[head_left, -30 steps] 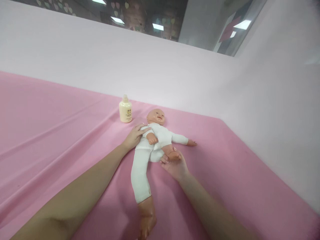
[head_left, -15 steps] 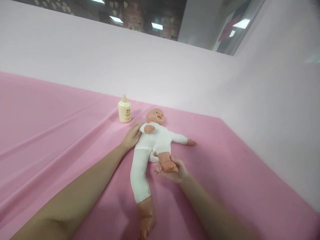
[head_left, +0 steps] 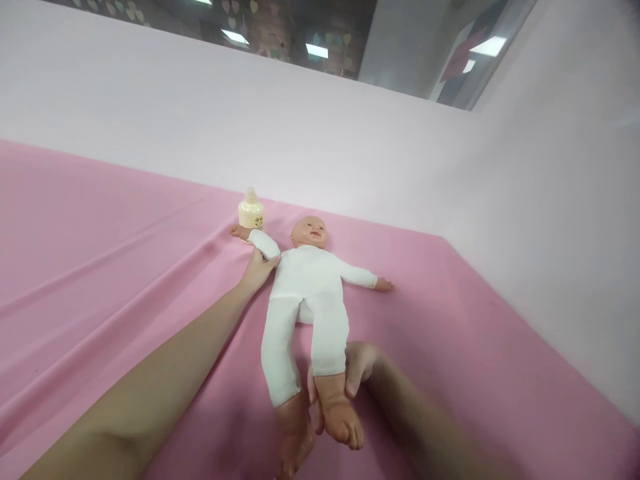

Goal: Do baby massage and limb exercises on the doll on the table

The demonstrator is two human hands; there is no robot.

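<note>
Doll [head_left: 310, 273]: face up on pink cloth [head_left: 450, 333], feet towards you, seemingly for reach. Your right hand [head_left: 361, 367]: wrapped round the doll's left lower leg, apparently supporting it. Your left hand [head_left: 257, 272]: half-curled against its right upper arm; grip unclear. Bottle [head_left: 250, 212]: upright, beyond the doll's right hand.

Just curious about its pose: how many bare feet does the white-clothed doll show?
2: one smooth brown foot beside the right hand; a second brown foot left of it, at the picture's bottom edge.

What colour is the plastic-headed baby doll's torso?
The doll's torso is white; head view shows it.
</note>
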